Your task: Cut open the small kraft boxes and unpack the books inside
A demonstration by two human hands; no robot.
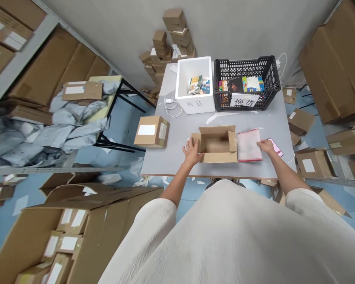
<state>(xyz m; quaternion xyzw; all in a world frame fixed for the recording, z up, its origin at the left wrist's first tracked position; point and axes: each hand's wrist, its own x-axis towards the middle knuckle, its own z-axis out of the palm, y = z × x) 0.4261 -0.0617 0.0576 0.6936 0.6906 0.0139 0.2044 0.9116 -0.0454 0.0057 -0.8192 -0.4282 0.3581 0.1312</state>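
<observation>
An open cardboard box [215,146] sits near the front edge of the table, its flaps folded out and nothing visible inside. Against its left flap rests my left hand [191,152], fingers spread and a ring on one of them. Just right of the box lies a flat, whitish translucent packet [249,146] with red edges; what it contains is blurred by the wrapping. My right hand [266,146] pinches the packet's right edge. A pink-screened phone [275,147] lies beside that hand, partly covered by it.
A closed, labelled carton [150,131] stands at the table's left edge. Behind are a white foam bin [195,103] and a black crate [242,103], both holding books. Grey parcels [57,136] fill the left; a large carton [112,221] stands lower left. Boxes [312,163] lie right.
</observation>
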